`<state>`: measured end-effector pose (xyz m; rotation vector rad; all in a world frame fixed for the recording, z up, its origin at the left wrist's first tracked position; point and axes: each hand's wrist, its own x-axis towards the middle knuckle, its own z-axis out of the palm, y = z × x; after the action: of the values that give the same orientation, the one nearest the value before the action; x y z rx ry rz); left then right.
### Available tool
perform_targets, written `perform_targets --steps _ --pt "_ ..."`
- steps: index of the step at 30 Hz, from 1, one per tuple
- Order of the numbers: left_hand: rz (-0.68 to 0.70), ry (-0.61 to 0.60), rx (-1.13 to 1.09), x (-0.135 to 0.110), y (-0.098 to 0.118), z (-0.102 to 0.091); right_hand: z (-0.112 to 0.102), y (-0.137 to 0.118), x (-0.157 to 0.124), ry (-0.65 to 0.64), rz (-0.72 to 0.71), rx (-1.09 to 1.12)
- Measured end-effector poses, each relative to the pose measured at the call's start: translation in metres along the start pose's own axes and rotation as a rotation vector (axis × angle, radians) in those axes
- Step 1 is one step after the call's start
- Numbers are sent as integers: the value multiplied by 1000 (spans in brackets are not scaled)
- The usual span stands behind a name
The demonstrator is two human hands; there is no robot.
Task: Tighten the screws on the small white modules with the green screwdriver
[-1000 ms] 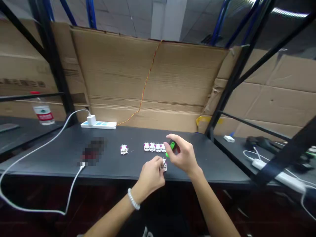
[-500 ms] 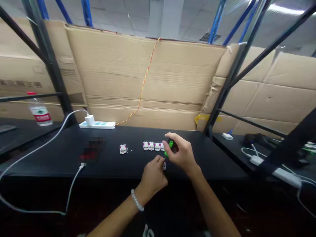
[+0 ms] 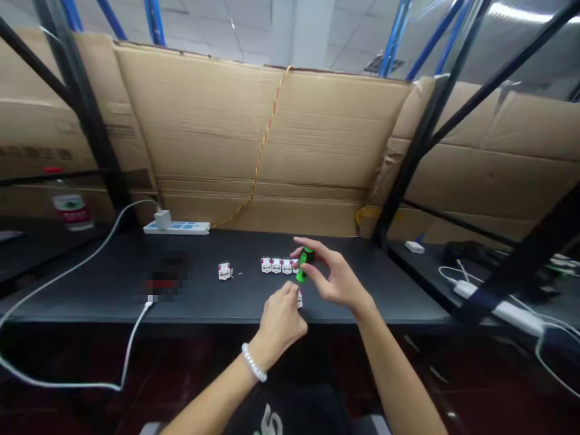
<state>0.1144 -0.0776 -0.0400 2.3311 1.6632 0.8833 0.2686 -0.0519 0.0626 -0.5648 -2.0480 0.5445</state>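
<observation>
My right hand [image 3: 333,278] is closed on a small green and black screwdriver [image 3: 304,264], tilted down toward a small white part [image 3: 299,298]. My left hand [image 3: 281,317], with a bead bracelet on the wrist, pinches that white part against the black table [image 3: 109,290] near its front edge. A row of several white parts with magenta tops [image 3: 276,266] lies just behind the hands. One more such part [image 3: 224,270] sits alone to the left.
A white power strip [image 3: 176,228] with a plugged charger and a white cable [image 3: 67,275] lies at the back left. A blurred dark object [image 3: 165,279] sits left of centre. Cardboard sheets [image 3: 272,145] wall off the back. Black rack posts stand either side; cables lie on the right bench.
The right hand has shifted slightly left and turned the screwdriver, so more of its green handle shows. The left hand has kept its pinch on the white part. The view has tilted slightly.
</observation>
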Motion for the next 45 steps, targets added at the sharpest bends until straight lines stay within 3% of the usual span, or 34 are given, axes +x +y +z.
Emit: perform_targets --steps 10,21,27,31,35,39,45 --pt "31 9 -45 2 -5 -6 1 4 4 42 -32 -64" --pt "232 -64 -350 7 -37 -23 -1 21 7 89 26 -58" --pt "210 -68 -359 3 -39 -21 -3 20 3 45 12 6" --pt "202 -54 -358 0 -37 -21 -12 20 -2 220 -34 140" --pt "169 -45 -355 0 -39 -26 -28 23 -16 361 -52 112" --pt "126 -37 -320 2 -43 -31 -39 30 -38 388 -30 82" --pt "115 -34 -256 3 -41 -31 -36 45 -53 413 15 85"
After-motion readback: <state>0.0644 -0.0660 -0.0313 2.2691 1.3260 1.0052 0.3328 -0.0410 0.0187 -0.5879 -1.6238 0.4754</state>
